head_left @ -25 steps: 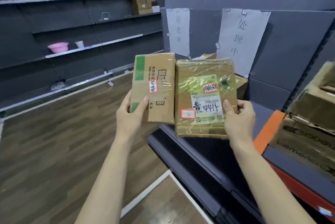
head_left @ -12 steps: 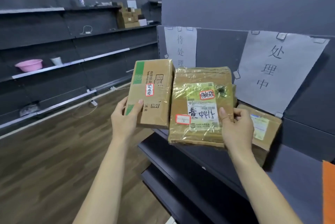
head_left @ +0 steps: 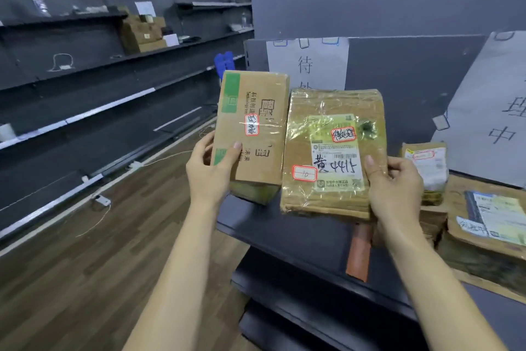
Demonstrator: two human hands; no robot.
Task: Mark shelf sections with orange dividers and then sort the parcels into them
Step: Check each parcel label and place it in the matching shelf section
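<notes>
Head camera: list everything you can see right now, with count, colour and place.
box: 1, brown with green patches, held up on the left
wrapped parcel: 1, brown under clear film, white label, held up on the right
orange divider: 1, orange, lying on the near shelf below the wrapped parcel
near shelf: 1, dark grey, in front
parcels on the shelf: several, brown, right of the divider
paper signs: 2, white, on the back panel
far boxes: a stack, brown, on the far left shelving
floor: wood-brown, left
left hand: grips the box's lower end
right hand: grips the wrapped parcel's lower right edge
</notes>
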